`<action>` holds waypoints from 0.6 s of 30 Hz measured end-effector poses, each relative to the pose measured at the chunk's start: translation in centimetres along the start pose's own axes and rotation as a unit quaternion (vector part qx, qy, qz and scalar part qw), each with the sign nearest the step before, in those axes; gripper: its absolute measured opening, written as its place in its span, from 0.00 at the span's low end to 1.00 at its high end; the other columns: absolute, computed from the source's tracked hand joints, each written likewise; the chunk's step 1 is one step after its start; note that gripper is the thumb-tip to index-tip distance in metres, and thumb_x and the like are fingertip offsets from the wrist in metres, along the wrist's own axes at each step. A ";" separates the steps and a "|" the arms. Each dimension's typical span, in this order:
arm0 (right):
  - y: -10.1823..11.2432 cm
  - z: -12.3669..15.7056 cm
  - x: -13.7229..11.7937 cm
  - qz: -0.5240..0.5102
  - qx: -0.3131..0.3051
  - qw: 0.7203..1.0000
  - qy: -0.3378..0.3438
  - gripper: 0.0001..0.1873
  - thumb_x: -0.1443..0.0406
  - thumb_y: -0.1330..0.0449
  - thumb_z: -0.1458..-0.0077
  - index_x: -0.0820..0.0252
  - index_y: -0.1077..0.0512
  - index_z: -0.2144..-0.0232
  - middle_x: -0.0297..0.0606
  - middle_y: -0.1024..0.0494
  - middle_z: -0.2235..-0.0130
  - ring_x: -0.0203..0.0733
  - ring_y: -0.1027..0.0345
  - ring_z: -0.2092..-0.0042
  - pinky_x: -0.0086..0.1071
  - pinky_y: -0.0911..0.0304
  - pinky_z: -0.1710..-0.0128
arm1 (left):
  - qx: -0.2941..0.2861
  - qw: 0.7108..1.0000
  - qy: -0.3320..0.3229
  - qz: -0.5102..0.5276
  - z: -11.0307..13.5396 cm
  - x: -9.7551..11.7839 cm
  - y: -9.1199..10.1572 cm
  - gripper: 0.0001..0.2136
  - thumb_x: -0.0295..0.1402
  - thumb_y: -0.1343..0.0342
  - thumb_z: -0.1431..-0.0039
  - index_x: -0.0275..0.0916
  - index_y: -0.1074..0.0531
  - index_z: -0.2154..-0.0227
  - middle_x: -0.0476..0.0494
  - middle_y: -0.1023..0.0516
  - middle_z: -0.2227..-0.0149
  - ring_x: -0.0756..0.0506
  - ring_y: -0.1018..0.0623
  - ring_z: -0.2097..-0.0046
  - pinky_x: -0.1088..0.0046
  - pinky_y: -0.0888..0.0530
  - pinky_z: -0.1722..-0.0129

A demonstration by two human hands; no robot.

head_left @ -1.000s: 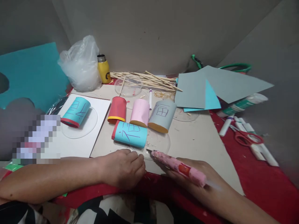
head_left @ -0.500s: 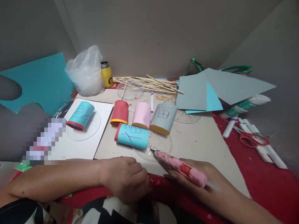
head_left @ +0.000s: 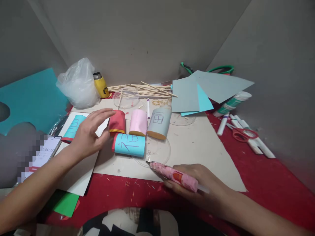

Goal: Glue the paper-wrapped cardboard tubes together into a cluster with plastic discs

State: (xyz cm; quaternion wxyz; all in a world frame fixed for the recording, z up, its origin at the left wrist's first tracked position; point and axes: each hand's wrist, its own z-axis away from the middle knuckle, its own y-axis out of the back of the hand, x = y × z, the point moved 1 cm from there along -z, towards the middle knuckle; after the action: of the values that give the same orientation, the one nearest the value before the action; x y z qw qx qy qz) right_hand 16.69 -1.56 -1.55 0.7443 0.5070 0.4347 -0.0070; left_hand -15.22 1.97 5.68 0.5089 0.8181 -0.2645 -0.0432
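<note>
In my right hand is a pink hot glue gun, with a clear glue stick poking from its back. Its dark nozzle points at a round clear plastic disc. My left hand is raised, fingers apart, its fingertips at the edge of a red paper tube; whether they touch I cannot tell. Beside that stand a pink tube and a grey tube with marker writing. A blue tube with writing lies in front of them. Another blue tube is partly hidden behind my left hand.
Wooden sticks lie along the back, near a yellow bottle and a plastic bag. Grey card is at the right rear. Red-handled scissors and several markers are at right. A phone lies at left.
My left hand has risen from the near edge, opened and moved up and left toward the red tube. The view has shifted; my right hand still holds the glue gun.
</note>
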 end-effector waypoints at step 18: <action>0.5 -0.6 0.1 0.006 0.018 1.000 0.009 0.19 0.55 0.46 0.35 0.55 0.31 0.76 0.31 0.27 0.77 0.36 0.36 0.77 0.30 0.42 0.75 | -0.262 0.961 0.041 0.084 -1.5 -4.6 -1.1 0.37 0.37 0.45 0.40 0.43 0.49 0.29 0.37 0.48 0.27 0.34 0.44 0.28 0.48 0.41 0.32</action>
State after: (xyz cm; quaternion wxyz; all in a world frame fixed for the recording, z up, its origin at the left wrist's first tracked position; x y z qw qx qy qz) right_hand 16.63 -0.82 -1.29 0.7312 0.5228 0.4383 -0.0051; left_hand -18.20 5.70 4.52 0.7177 0.6320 -0.2903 -0.0347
